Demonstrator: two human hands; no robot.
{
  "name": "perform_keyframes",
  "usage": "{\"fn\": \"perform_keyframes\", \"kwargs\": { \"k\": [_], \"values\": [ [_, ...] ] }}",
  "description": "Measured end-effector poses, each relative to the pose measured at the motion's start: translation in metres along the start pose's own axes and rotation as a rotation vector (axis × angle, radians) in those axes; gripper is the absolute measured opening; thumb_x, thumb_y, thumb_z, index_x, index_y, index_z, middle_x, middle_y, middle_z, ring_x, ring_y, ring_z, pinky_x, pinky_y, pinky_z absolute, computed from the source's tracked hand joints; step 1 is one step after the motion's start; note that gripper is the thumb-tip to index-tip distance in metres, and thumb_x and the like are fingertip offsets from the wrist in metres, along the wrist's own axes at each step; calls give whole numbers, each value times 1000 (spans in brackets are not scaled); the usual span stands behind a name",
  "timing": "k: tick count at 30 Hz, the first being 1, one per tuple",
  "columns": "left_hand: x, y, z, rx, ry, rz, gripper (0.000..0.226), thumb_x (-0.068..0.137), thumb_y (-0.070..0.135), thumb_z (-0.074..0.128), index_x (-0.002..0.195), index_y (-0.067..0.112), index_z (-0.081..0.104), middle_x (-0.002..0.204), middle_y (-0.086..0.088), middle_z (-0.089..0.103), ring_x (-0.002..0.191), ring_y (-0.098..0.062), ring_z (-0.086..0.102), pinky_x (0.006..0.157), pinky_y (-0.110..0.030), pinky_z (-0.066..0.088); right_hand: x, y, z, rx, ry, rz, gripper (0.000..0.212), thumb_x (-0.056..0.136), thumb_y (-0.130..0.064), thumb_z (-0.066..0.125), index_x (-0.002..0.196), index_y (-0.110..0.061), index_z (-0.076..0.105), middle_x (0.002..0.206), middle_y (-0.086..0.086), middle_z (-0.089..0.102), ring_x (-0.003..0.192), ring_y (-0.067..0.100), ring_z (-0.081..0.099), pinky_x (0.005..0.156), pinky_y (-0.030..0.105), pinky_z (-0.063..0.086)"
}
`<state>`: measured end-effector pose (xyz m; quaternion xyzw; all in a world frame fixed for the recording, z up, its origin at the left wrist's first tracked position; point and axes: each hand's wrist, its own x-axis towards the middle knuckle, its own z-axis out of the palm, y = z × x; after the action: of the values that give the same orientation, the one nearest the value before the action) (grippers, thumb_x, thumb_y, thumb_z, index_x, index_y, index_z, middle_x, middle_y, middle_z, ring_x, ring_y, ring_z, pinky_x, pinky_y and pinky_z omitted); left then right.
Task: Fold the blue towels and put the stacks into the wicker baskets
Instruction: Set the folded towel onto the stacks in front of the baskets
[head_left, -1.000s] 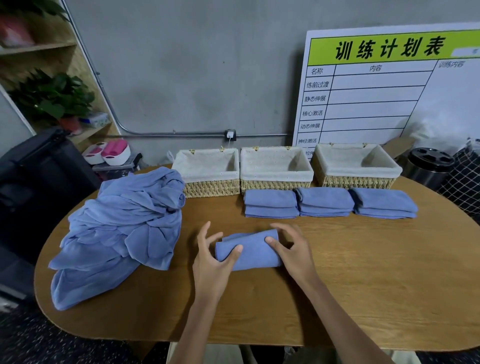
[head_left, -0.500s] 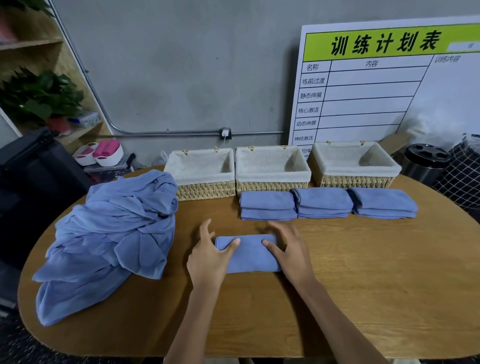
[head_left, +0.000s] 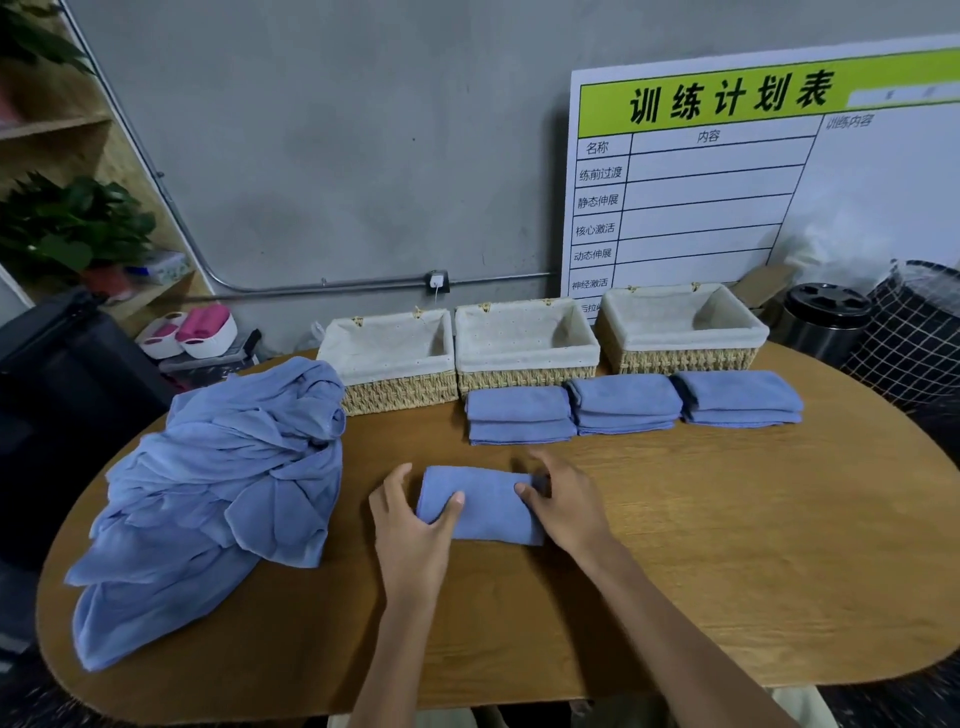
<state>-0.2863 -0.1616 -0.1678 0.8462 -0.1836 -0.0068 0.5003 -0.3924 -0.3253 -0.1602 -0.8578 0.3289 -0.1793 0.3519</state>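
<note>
**One more towel squared off, three stacks waiting by the baskets**

The oval wooden table (head_left: 727, 597) carries everything. Along its left side sprawls the heap of unfolded blue towels (head_left: 218, 483), the largest thing on it, probably kept there as the supply within easy reach. At the far edge three lined wicker baskets (head_left: 524, 353) stand in a row, nothing showing in them, their open tops facing up. Just in front of the middle and right baskets lie three stacks of folded towels (head_left: 626, 402), side by side and touching. The baskets look like their destination, so that step is likely not yet done.

Near the middle of the table lies the folded towel (head_left: 480, 506), a flat neat rectangle. The left hand (head_left: 410, 530) clasps its left end, thumb on top and fingers curled round the far edge. The right hand (head_left: 566, 504) holds the right end likewise, thumb pressing the top, fingers wrapped behind. A grip at both ends would keep the folds together, probably for lifting it onto a stack.
</note>
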Motion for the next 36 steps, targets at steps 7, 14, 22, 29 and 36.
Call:
{"fn": "perform_keyframes", "kwargs": {
  "k": [7,14,22,29,36],
  "values": [
    [17,19,-8,377,-219,-75,78,88,70,52,151,35,23,132,-5,57,103,-31,63,76,-37,46,-25,-10,-4,190,-43,151,48,89,-27,70,131,-20,47,88,2,66,58,6,67,50,14,45],
    [21,17,-12,116,-397,-207,108,82,48,76,160,30,4,148,-8,50,119,-32,58,87,-37,49,-49,-43,14,562,-260,196,67,90,-21,70,144,-22,29,105,4,68,64,26,74,49,32,54],
    [51,-2,-27,-1,-592,-11,104,81,9,79,159,31,14,54,0,48,50,-8,45,55,-24,38,-20,-27,-6,142,59,-64,40,93,-39,65,129,-27,52,108,-8,60,95,12,58,72,23,45],
    [103,9,-49,225,-679,109,102,77,16,84,156,37,24,108,3,67,98,-10,64,83,-25,53,4,-11,17,-294,-216,-473,45,98,-42,49,142,-34,49,149,-9,41,132,20,39,104,41,38],
    [90,-9,-50,301,-286,268,41,91,33,70,130,34,57,93,18,61,79,1,60,67,-25,51,12,-21,51,-160,-128,-365,48,94,-14,64,141,-21,53,139,1,39,117,21,56,91,31,49]
  ]
}}
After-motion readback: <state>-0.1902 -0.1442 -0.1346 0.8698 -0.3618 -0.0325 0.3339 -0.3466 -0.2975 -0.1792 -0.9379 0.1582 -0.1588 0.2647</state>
